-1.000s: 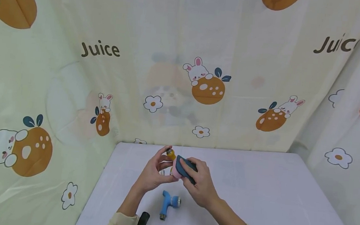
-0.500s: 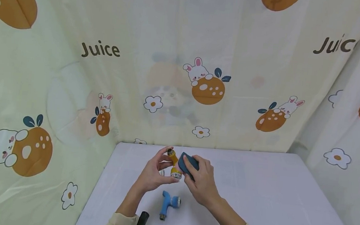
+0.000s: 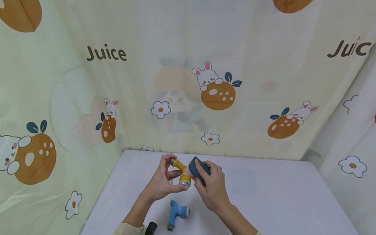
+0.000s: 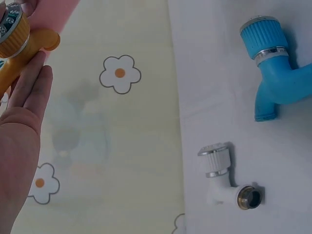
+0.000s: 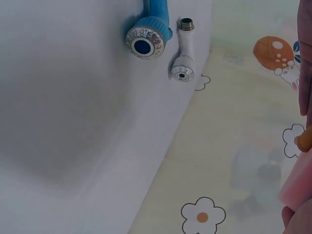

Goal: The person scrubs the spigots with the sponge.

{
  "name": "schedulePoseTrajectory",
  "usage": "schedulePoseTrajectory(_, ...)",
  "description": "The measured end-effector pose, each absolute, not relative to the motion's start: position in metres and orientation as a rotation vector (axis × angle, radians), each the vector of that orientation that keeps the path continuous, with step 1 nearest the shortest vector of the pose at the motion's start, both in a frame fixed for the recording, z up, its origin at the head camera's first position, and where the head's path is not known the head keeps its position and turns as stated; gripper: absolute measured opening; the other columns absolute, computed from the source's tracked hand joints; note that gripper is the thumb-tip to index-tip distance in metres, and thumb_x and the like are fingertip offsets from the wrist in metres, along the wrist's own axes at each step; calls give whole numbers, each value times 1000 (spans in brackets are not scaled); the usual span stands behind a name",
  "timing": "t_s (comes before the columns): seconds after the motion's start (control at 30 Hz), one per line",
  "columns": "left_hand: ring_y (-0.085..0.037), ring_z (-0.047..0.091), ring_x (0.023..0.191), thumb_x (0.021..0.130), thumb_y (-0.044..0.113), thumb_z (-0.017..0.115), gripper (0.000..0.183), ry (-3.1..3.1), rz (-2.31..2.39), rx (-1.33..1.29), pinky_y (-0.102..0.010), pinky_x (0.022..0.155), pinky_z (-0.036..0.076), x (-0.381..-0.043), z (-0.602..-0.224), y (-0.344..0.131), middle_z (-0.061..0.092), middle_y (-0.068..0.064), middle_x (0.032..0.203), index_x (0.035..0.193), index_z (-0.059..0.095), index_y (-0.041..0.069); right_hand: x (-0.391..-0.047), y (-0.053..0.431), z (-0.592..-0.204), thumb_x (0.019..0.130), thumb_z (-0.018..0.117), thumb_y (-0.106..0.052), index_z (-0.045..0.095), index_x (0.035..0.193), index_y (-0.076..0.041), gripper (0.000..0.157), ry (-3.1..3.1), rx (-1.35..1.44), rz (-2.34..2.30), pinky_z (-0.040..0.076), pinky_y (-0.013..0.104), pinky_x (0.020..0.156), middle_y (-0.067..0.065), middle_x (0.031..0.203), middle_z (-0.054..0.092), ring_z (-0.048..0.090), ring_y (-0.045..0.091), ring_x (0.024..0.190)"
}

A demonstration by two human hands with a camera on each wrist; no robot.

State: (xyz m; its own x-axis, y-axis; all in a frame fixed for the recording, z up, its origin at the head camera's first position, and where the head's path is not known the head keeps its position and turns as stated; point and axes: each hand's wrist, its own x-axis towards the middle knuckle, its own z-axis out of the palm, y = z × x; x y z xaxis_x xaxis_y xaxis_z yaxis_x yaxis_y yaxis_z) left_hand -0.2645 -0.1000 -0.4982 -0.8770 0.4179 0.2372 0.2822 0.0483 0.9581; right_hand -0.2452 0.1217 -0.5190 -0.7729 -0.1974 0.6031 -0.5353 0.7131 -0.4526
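Observation:
In the head view my left hand [image 3: 158, 184] grips a yellow plastic tap [image 3: 179, 165], raised over the table. Its metal threaded end points up-left, and the ribbed knob [image 3: 185, 180] with a silver cap faces down toward me. My right hand [image 3: 214, 190] holds a two-layer sponge [image 3: 196, 169], dark teal on one face and pink on the other. The pink side [image 5: 298, 183] lies against the tap's right side. Below the hands a blue tap [image 3: 174, 214] rests on the table. A smaller white tap [image 4: 222, 183] lies beyond it, mostly hidden behind my left hand in the head view.
The white table [image 3: 267, 206] ends at a straight back edge just beyond my hands. A pale printed curtain [image 3: 181, 38] hangs behind it and along both sides. Black wrist-camera mounts [image 3: 150, 229] stick out by the sleeves.
The sponge has slid right and slightly up, uncovering more of the yellow tap. The tap has turned in my left hand, its threaded end swinging left. The blue tap stays put.

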Motion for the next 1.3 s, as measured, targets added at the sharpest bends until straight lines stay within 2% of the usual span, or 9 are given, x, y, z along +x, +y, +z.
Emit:
schedulePoseTrajectory(0.27,-27,68,126,77,6,91,96,2214,1977,769,-58,115,44,-262,-495,-99,48,-9,148,148,29,26,-251,127,-525,95,66,-23,62,145,-14,51,-2430,488,828,44,48,87,22,139,55,48,36,116)
schedulePoseTrajectory(0.43,-24,66,129,78,8,92,98,2244,1981,759,-58,119,39,-264,-499,-100,52,-7,144,150,29,29,-254,134,-530,95,66,-24,61,146,-13,52,-2460,430,846,44,49,88,23,139,55,49,37,117)
schedulePoseTrajectory(0.53,-27,65,129,78,5,90,104,2177,2053,714,-50,118,42,-266,-501,-102,52,-10,144,155,26,32,-254,136,-529,97,65,-23,59,148,-14,53,-2438,406,947,43,49,90,21,142,53,47,36,120)
schedulePoseTrajectory(0.6,-30,64,129,79,0,88,105,2077,2138,668,-43,114,48,-267,-502,-104,49,-13,145,156,24,31,-250,136,-528,97,65,-21,56,151,-15,54,-2394,432,1039,44,49,91,19,145,50,45,34,123)
schedulePoseTrajectory(0.77,-28,64,129,79,-9,84,89,1857,2324,583,-34,101,56,-269,-504,-105,42,-14,140,145,28,15,-237,129,-527,92,62,-10,53,153,-15,61,-2218,681,1159,51,47,96,14,151,44,40,29,132)
schedulePoseTrajectory(0.9,-21,65,124,79,-8,84,82,1787,2356,606,-32,99,57,-269,-504,-104,44,-13,134,141,31,5,-231,121,-527,89,61,-8,51,154,-12,66,-2114,853,1097,52,39,99,19,152,44,39,29,135)
schedulePoseTrajectory(1.0,-19,64,120,80,-3,86,76,1850,2298,631,-28,103,55,-268,-505,-105,51,-12,133,141,41,1,-230,117,-527,88,59,-8,51,154,-11,66,-2082,886,1067,50,39,99,23,151,44,39,29,135)
schedulePoseTrajectory(1.13,-22,59,118,83,7,87,61,2058,2110,652,-31,107,50,-267,-507,-108,60,-11,135,137,59,7,-231,116,-524,88,58,-7,53,152,-13,64,-2080,895,1064,47,43,98,20,153,45,40,30,133)
schedulePoseTrajectory(1.3,-26,55,116,87,11,83,55,2151,1908,707,-36,101,51,-268,-506,-113,64,-10,134,139,64,14,-230,117,-519,88,59,-9,55,152,-16,64,-2085,920,1021,46,46,96,20,153,46,40,32,132)
